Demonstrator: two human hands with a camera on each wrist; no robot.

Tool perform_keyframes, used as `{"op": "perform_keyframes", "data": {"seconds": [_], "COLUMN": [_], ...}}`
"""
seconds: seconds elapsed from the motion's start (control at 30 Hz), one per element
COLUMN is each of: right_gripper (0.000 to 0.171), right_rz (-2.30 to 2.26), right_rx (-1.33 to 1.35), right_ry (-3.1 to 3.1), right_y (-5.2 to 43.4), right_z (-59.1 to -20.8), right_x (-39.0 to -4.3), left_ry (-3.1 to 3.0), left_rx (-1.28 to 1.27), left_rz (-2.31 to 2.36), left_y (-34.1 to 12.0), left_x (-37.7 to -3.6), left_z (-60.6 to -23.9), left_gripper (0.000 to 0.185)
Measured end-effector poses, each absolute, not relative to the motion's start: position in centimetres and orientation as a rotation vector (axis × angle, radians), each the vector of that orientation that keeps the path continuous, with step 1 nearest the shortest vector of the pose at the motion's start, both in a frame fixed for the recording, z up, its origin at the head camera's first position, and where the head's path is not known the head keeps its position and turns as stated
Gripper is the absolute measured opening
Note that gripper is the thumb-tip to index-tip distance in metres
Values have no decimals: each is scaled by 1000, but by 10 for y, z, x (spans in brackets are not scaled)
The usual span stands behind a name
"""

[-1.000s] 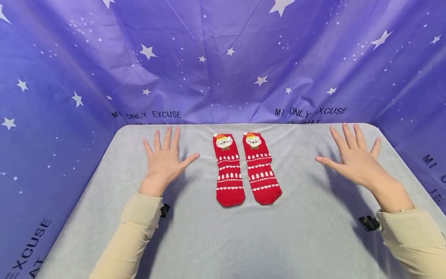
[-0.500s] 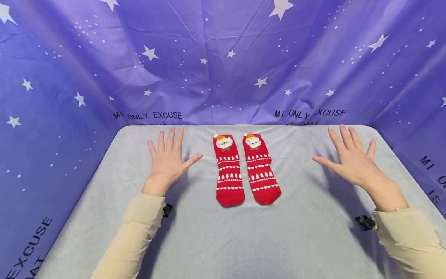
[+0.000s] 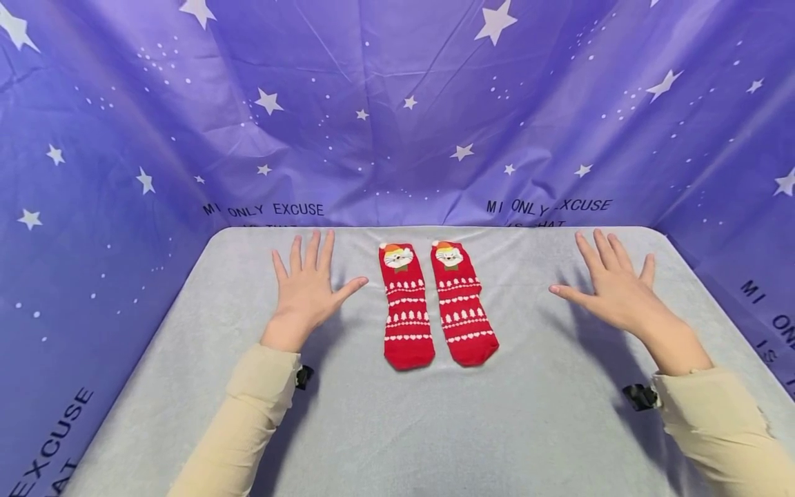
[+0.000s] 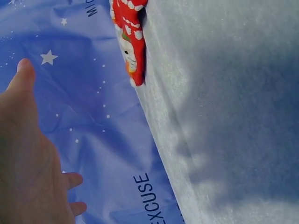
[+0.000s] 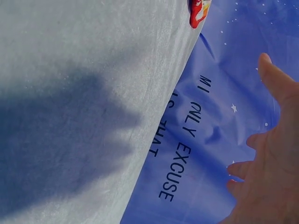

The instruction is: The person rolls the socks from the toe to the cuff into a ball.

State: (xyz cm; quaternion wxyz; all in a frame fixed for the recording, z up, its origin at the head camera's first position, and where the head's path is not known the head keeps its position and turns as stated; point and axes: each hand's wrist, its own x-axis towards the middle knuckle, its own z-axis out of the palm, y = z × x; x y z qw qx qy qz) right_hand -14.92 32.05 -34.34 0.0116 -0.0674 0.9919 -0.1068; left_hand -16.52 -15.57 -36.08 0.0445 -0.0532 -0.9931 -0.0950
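Two red socks (image 3: 435, 304) lie flat side by side, just apart, on the grey tabletop (image 3: 397, 428), cuffs with cartoon faces at the far end, toes near. Left hand (image 3: 307, 293) is just left of the pair, palm down, fingers spread and released, holding nothing. Right hand (image 3: 611, 290) is well right of the pair, fingers spread, released, holding nothing. Purple star-print cloth (image 3: 397, 103) backs the scene.

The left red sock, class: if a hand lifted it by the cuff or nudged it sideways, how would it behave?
The left red sock lies flat and thin on the grey cloth, so it would probably droop limply and feel light. Being knitted fabric on a fuzzy cover, it would likely bunch up or drag rather than slide. It should not roll or tip.
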Motion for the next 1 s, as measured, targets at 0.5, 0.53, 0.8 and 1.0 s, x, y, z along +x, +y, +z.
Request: {"op": "perform_keyframes", "data": {"seconds": [0.5,0.53,0.8,1.0], "right_gripper": [106,106,95,92], "right_rz": [-351,-362,-415,-400], "right_rx": [-248,-264,-442,-459], "right_ry": [3106,3118,3221,3206], "right_y": [316,316,308,303], "right_z": [-345,-345,-343,-343], "right_x": [-153,-154,-154,-156], "left_ry": [-3017,-3017,-3012,-3037], "left_rx": [-182,-181,-193,-209], "left_rz": [-299,-306,-318,-311], "left_y": [-147,-146,-141,-136], "left_x": [-165,-165,-166,-165], "left_z": [-362,-362,-363,-361], "left_gripper": [103,103,102,100]}}
